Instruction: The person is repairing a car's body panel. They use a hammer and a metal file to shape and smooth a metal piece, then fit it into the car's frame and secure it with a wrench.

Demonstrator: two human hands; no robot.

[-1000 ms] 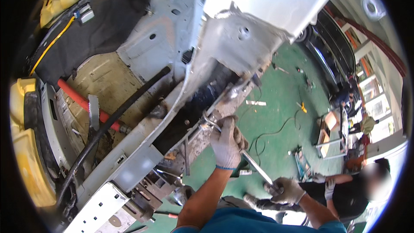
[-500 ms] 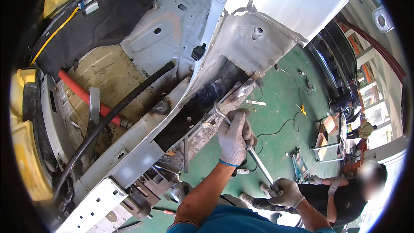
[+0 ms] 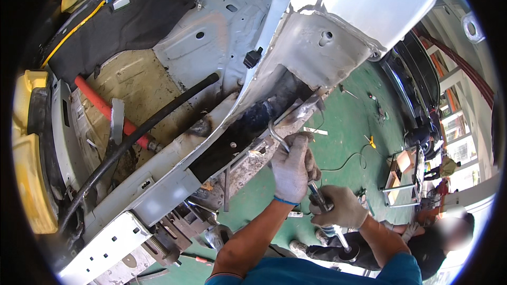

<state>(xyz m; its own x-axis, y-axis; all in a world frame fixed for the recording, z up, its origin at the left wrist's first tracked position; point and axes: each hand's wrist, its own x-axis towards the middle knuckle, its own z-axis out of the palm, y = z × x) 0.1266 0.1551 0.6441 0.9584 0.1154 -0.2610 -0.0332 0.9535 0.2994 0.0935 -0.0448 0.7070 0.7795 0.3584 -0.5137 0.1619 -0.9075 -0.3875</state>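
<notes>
A metal slide hammer (image 3: 344, 239) with a curved hook slants across the front of me. My left hand (image 3: 291, 171), in a light knit glove, is closed round it just below the hook (image 3: 274, 131), which lies against the edge of the opened car body sill (image 3: 252, 146). My right hand (image 3: 338, 207), gloved too, wraps the thicker sliding part lower down, close to the left. Below it the rod sticks out to a round end. Inside the sill opening the metal is dark and scorched; whether the hook tip grips the edge cannot be made out.
Inside the body shell lie a black bar (image 3: 153, 122) and a red cylinder (image 3: 100, 101). A clamp stand (image 3: 170, 236) holds the sill below. On the green floor are a cable (image 3: 346, 164) and a cart (image 3: 404, 174). Another person (image 3: 422, 248) is close at the lower right.
My right hand has slid up and left along the rod, from its outer end to near my left hand. The left hand keeps its hold; the view has shifted slightly.
</notes>
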